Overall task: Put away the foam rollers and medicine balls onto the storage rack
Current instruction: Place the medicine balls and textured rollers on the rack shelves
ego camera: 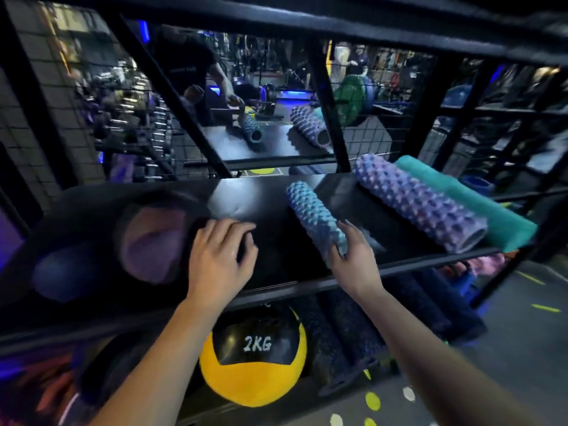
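Your right hand (353, 262) has its fingers (350, 232) and thumb closed round the near end of the blue knobbed roller (313, 216), which lies slantwise on the black shelf (246, 198) at the middle of the frame. Your left hand (221, 256), left of centre, rests with bent, spread fingers on a dark surface just beside a black roller (153, 241) with a purplish end. You cannot tell whether those fingers grip anything.

To the right on the same shelf lie a purple knobbed roller (421, 204) and, touching it on the far side, a teal roller (461, 204). On the level below, at lower centre, sits a yellow and black medicine ball (255, 364) marked "2KG" in white. Dark rollers (353, 333) lie just right of it.
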`<state>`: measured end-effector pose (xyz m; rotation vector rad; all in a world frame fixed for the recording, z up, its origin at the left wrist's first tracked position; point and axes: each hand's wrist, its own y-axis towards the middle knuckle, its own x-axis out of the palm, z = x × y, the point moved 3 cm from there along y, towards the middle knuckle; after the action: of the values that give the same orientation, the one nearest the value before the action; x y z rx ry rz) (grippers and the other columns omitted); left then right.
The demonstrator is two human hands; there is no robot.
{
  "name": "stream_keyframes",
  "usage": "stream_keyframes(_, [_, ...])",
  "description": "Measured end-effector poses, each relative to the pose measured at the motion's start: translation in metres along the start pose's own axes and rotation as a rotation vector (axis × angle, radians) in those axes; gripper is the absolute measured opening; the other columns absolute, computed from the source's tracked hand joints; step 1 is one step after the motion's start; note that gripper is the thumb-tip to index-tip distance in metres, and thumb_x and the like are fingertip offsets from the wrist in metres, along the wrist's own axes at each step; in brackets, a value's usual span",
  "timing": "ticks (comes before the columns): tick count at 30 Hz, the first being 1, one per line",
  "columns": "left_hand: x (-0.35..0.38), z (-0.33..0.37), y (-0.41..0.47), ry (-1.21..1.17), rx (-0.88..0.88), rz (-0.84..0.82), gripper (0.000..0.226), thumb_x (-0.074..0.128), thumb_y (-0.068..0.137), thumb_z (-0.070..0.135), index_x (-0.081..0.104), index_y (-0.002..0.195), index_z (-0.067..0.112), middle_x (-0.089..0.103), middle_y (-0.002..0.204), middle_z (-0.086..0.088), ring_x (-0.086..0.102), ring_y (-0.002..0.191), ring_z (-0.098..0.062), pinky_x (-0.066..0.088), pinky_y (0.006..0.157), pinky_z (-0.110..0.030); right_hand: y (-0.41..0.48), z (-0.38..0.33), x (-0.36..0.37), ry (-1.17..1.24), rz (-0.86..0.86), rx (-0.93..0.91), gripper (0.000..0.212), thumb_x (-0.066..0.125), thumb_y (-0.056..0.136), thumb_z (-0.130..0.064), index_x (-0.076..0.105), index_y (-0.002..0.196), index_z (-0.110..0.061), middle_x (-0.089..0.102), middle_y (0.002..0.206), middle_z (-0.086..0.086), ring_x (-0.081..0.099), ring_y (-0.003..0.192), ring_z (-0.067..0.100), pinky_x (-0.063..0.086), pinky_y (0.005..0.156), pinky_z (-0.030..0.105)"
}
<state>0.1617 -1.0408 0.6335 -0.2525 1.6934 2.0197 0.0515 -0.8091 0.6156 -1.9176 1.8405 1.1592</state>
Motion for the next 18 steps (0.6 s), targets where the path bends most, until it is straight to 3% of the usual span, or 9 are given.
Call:
stream_keyframes(4, [0.067,0.036,0.002,-0.008,-0.203,-0.263,0.038,0.052,0.092,0.042,0.068,0.115,0.017,0.061,0.108,-0.002,0.06,0.101,-0.029,0.053,0.085,-0.045,0.024,0.053,-0.044,-0.02,-0.044,-0.012,0.049,0.059,0.099,-0.02,0.05,0.146,-0.011,0.041,0.156,0.004,0.035,0.146,0.017,0.025,0.112,0.018])
stream_keyframes(7, [0.117,0.065,0.008,-0.088,-0.415,-0.457,0.065,0.047,0.087,0.07,0.058,0.133,0.026,0.055,0.125,0.0,0.057,0.117,-0.027,0.053,0.093,-0.044,0.046,0.103,-0.084,-0.066,-0.04,0.04,0.055,0.061,0.099,-0.026,0.046,0.149,-0.009,0.036,0.158,0.01,0.032,0.148,0.023,0.026,0.117,0.028])
stream_keyframes(11, [0.186,0.108,0.013,-0.191,-0.623,-0.725,0.114,0.047,0.059,0.101,0.034,0.153,0.037,0.033,0.156,-0.001,0.044,0.14,-0.026,0.042,0.113,-0.042,0.083,0.173,-0.138,-0.306,0.071,0.092,0.074,0.074,0.089,-0.034,0.044,0.147,0.0,0.04,0.15,0.03,0.034,0.141,0.044,0.028,0.119,0.049])
stream_keyframes(13, [0.215,0.127,0.013,-0.168,-0.658,-0.777,0.126,0.058,0.048,0.101,0.028,0.155,0.042,0.016,0.164,-0.004,0.041,0.143,-0.03,0.039,0.116,-0.041,0.104,0.203,-0.164,-0.515,0.069,0.139,0.094,0.076,0.082,-0.053,0.036,0.152,-0.006,0.033,0.155,0.031,0.028,0.143,0.049,0.023,0.119,0.056])
stream_keyframes(15, [0.235,0.138,0.012,-0.067,-0.638,-0.766,0.122,0.075,0.046,0.088,0.036,0.151,0.041,0.007,0.165,-0.008,0.047,0.136,-0.037,0.044,0.112,-0.041,0.123,0.23,-0.187,-0.615,-0.061,0.278,0.119,0.076,0.07,-0.072,0.019,0.158,-0.017,0.019,0.163,0.025,0.02,0.147,0.048,0.017,0.12,0.056])
stream_keyframes(18, [0.252,0.151,0.017,0.084,-0.59,-0.77,0.104,0.087,0.057,0.06,0.042,0.148,0.036,0.004,0.164,-0.01,0.052,0.124,-0.044,0.049,0.104,-0.043,0.139,0.261,-0.196,-0.669,-0.228,0.395,0.143,0.082,0.053,-0.077,-0.002,0.156,-0.025,0.015,0.156,0.02,0.032,0.138,0.049,0.029,0.113,0.057])
